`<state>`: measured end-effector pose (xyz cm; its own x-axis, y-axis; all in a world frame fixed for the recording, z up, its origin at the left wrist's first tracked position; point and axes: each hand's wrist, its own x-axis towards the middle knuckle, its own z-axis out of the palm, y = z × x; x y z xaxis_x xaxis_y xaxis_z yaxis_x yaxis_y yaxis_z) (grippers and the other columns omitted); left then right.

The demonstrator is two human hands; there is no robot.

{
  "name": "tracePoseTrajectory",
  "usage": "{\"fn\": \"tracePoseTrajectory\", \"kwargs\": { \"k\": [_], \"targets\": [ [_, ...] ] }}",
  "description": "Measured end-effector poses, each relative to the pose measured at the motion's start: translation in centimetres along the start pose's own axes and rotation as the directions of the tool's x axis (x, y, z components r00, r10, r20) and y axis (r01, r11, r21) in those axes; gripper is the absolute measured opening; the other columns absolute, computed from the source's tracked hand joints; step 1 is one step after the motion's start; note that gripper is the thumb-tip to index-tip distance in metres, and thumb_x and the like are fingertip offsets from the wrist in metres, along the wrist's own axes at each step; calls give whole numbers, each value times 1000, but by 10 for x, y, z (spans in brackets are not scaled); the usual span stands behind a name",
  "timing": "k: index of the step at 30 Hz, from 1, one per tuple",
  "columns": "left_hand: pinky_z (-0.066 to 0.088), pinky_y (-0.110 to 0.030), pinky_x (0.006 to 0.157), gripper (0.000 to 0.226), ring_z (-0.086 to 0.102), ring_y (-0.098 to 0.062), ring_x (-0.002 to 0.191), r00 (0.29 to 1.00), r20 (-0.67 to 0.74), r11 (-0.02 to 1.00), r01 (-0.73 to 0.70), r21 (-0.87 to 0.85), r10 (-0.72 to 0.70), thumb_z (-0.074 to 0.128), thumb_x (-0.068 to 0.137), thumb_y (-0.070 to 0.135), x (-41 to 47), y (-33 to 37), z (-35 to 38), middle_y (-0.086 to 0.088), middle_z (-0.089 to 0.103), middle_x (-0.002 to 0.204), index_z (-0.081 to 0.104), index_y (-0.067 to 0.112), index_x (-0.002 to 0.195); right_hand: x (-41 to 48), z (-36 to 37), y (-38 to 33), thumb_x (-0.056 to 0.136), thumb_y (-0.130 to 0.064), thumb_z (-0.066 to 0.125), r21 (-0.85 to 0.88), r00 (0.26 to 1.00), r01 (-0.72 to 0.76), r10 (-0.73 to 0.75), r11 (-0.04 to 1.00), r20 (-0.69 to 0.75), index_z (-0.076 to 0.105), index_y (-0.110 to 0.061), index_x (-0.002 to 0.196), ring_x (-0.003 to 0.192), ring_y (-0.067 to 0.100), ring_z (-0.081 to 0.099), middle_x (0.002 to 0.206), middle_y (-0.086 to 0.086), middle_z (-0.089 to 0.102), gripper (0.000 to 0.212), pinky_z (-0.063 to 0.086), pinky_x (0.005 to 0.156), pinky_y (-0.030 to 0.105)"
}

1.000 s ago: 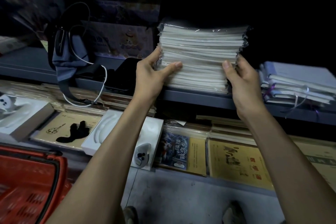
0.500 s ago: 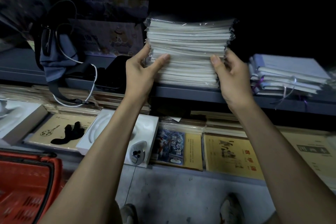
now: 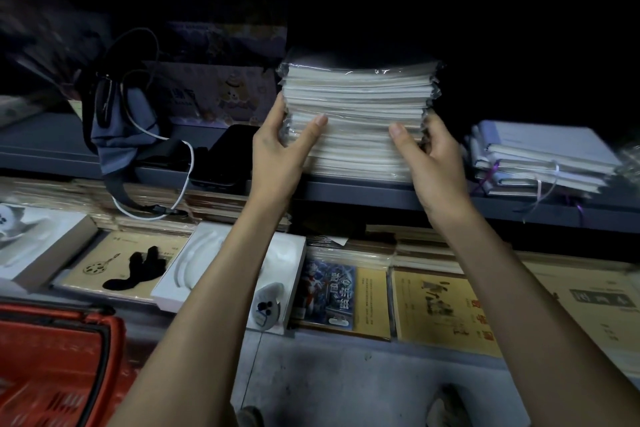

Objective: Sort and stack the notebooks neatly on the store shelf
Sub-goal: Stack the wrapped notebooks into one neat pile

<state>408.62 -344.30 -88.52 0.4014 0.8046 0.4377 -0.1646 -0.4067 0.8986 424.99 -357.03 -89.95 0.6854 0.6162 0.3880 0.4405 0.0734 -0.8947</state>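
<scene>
Left hand (image 3: 277,152), right hand (image 3: 433,163) clasping wrapped notebook stack (image 3: 360,107), booklet (image 3: 446,308) lettering blurred

Dim, underexposed wide-angle view. The upper third is almost black. Weak light from above and in front picks out the pale page edges of the stack of notebooks (image 3: 360,121), and small white glints of glare sit on its plastic wrap along the top. The bare forearms are evenly lit, with soft shadow beneath. The upper left corner is smeared with blur, and the red basket (image 3: 52,367) looks soft. The shelf (image 3: 381,189) edge bows towards the sides.
</scene>
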Motion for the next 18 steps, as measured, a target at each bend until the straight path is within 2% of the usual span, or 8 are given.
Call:
{"fn": "tracePoseTrajectory", "kwargs": {
  "k": [4,7,10,11,13,14,17,18],
  "targets": [
    [49,-28,111,55,64,-10,128,1000,27,1000,-5,-29,6,74,99,27,4,1,-1,-6,68,140,57,5,147,1,10,-2,98,-56,59,77,998,-35,39,996,-48,40,-22,155,141,8,46,153,-8,50,69,36,118,32],
    [49,-16,97,41,66,1,109,999,35,999,1,-36,0,71,101,14,5,-3,-1,-14,71,130,62,-4,137,4,11,-4,103,-45,56,95,998,13,-7,995,-64,60,-14,130,114,2,61,123,-8,67,42,44,98,20],
    [47,-11,87,40,59,13,88,999,36,1000,-21,-10,21,68,101,10,4,-3,-1,-10,63,123,59,-17,129,4,9,-4,105,-36,56,93,998,40,-36,995,-43,59,-19,107,85,-13,54,94,-20,60,17,40,81,7],
    [50,-13,87,41,62,14,91,999,31,999,-38,-13,39,69,101,11,4,-2,-1,-8,60,123,58,-19,127,4,8,-2,106,-35,56,86,998,47,-44,995,-38,58,-19,105,82,-14,53,92,-20,58,16,40,79,6],
    [55,-31,102,47,64,2,115,998,2,998,-57,-28,57,71,101,14,4,0,-1,-15,54,134,56,-21,129,4,6,-2,106,-34,56,89,998,64,-61,994,-35,60,-16,105,80,-11,53,91,-16,59,19,40,77,8],
    [48,-35,110,48,61,-2,121,999,-7,998,-50,-43,50,71,100,14,3,2,-1,-20,51,137,56,-21,130,4,5,-2,106,-34,56,91,997,72,-69,993,-35,62,-12,104,80,-6,53,91,-11,60,23,40,77,11],
    [49,-34,110,42,64,-2,113,999,9,996,-48,-75,49,71,100,14,4,-3,0,-26,63,133,62,-12,132,4,4,-1,106,-37,55,93,997,81,-79,992,-25,60,-2,104,79,2,51,88,-1,57,35,41,74,19],
    [50,-27,106,41,62,1,105,999,8,995,-51,-81,52,71,101,14,4,-4,0,-23,65,131,63,-12,131,3,4,-3,106,-36,55,93,997,79,-76,993,-29,59,-2,102,77,1,49,86,-1,55,35,40,73,19]
  ]
}}
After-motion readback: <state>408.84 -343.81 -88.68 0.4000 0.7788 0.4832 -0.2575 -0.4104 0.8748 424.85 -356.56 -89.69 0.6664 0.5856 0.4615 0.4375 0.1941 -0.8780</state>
